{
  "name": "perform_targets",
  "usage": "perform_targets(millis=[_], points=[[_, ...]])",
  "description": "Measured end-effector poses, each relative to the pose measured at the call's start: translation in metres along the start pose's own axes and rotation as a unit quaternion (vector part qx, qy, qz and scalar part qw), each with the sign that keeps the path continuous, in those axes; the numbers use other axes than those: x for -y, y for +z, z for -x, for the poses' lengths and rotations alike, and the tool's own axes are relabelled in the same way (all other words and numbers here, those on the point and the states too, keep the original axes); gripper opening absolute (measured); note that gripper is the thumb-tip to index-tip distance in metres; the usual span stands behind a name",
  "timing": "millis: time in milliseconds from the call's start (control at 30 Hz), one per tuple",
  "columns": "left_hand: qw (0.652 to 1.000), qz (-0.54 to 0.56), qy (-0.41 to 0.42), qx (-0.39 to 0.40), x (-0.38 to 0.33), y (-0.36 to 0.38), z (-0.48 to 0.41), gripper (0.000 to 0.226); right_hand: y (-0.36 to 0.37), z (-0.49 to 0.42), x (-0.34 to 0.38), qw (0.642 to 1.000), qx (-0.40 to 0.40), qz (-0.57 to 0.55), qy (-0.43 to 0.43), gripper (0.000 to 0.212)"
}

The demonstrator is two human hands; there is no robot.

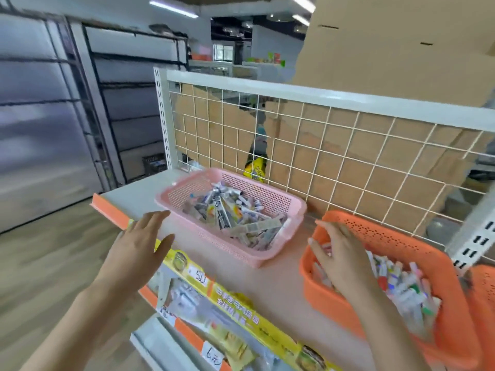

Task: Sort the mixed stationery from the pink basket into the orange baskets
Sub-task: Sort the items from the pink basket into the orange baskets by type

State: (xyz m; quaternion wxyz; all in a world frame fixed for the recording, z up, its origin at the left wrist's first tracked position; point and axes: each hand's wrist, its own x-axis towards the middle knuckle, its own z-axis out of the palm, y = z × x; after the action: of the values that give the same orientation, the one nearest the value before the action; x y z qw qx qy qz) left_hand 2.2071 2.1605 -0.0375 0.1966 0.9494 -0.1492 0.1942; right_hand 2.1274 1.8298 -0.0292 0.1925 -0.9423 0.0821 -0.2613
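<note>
The left hand (139, 245) hovers palm-down over the pale shop shelf's (273, 285) front edge, fingers straight and holding nothing. The right hand (340, 253) rests with its fingers spread on the marker pens (401, 287) in the perforated orange plastic basket (388, 226). Farther back, between the hands, the perforated pink plastic basket (187, 188) holds mixed packaged stationery (233, 212), just before the white wire grid (321, 145).

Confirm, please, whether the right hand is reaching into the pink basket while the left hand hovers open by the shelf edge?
Not quite: in the head view the right hand is in the orange basket, not the pink basket. The left hand does hover open by the shelf edge.
</note>
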Motion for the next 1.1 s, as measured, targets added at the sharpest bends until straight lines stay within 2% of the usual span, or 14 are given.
perform_targets(millis=[133, 433, 633, 767, 867, 933, 1000, 1100], points=[[1.000, 0.006, 0.012, 0.006, 0.009, 0.008, -0.028, 0.046, 0.024, -0.029, 0.012, 1.000, 0.015, 0.006, -0.012, 0.032], [0.997, 0.050, 0.038, 0.040, 0.032, 0.034, -0.077, 0.042, 0.064, -0.065, 0.039, 0.995, 0.096, 0.017, -0.002, 0.038], [0.979, 0.104, 0.137, 0.110, 0.053, 0.061, -0.133, 0.038, 0.085, -0.077, 0.051, 0.990, 0.116, 0.057, 0.051, 0.043], [0.964, 0.091, 0.189, 0.163, 0.061, 0.075, -0.174, 0.050, 0.103, -0.089, 0.061, 0.984, 0.141, 0.051, 0.092, 0.044], [0.943, 0.083, 0.254, 0.198, 0.064, 0.088, -0.198, 0.043, 0.119, -0.098, 0.066, 0.976, 0.187, 0.050, 0.104, 0.042], [0.923, 0.068, 0.303, 0.228, 0.063, 0.099, -0.210, 0.046, 0.128, -0.101, 0.070, 0.964, 0.233, 0.071, 0.110, 0.042], [0.895, 0.051, 0.347, 0.274, 0.059, 0.109, -0.221, 0.049, 0.135, -0.103, 0.072, 0.952, 0.267, 0.097, 0.114, 0.043], [0.842, 0.028, 0.422, 0.333, 0.051, 0.123, -0.233, 0.052, 0.144, -0.109, 0.073, 0.946, 0.276, 0.129, 0.114, 0.039]])
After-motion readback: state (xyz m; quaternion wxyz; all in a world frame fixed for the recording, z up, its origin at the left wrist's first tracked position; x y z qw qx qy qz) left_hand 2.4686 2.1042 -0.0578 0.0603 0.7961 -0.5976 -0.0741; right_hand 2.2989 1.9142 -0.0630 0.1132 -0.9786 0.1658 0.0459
